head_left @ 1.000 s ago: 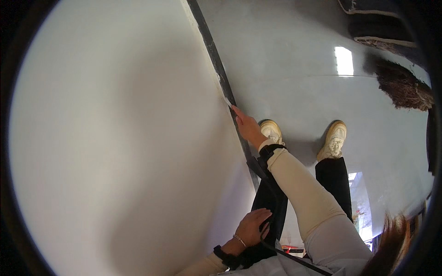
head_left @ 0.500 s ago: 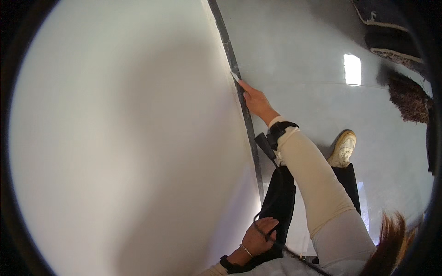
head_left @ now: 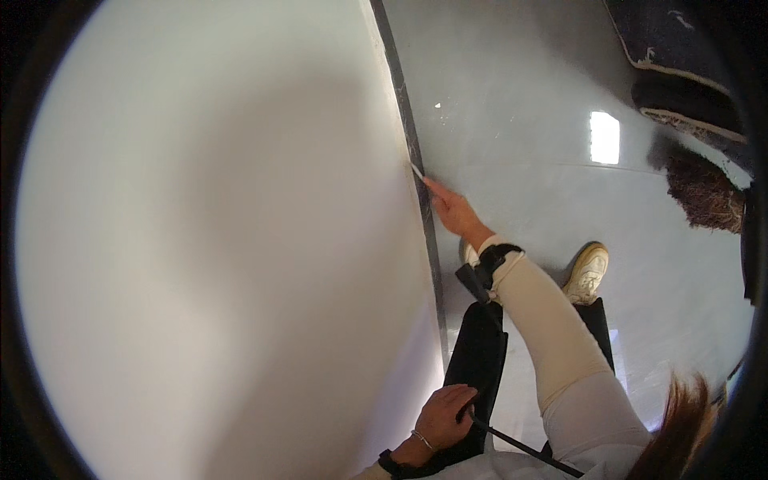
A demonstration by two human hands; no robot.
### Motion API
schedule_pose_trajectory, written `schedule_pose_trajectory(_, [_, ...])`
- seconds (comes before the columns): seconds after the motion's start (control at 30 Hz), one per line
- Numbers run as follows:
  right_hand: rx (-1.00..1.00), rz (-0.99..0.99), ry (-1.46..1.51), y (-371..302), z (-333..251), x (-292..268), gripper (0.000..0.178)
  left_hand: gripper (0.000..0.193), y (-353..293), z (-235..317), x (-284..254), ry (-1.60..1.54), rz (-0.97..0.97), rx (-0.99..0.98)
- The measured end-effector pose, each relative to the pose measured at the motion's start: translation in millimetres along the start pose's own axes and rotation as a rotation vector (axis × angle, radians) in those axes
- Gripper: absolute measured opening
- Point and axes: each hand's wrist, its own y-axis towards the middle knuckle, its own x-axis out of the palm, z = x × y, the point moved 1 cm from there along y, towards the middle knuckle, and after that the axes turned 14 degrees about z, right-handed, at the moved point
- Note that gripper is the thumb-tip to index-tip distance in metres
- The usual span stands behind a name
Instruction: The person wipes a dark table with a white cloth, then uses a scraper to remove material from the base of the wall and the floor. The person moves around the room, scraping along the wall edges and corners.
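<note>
The right hand (head_left: 454,212) has its fingers pinched on a thin, pale tool (head_left: 417,170), which lies slanted over the dark baseboard (head_left: 433,268), maybe so its narrow tip can meet the edge of the smooth white wall (head_left: 240,240). The left hand (head_left: 442,418), fingers close together, is by the soft black trouser leg (head_left: 478,344), perhaps for balance; I cannot tell if it grips the bendy black cord (head_left: 520,446). The gray floor (head_left: 520,128) is shiny.

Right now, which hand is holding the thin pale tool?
The right hand, higher in the picture, holds the tool at the dark strip. The left hand, with the bracelet, is lower, by the black trousers.
</note>
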Motion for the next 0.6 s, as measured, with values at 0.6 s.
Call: schedule_pose_trajectory(0.6, [0.086,-0.014,-0.105,97.3,-38.9,-16.6,0.046,0.032,6.7,-0.6,-3.8,-0.076,0.011,-0.008])
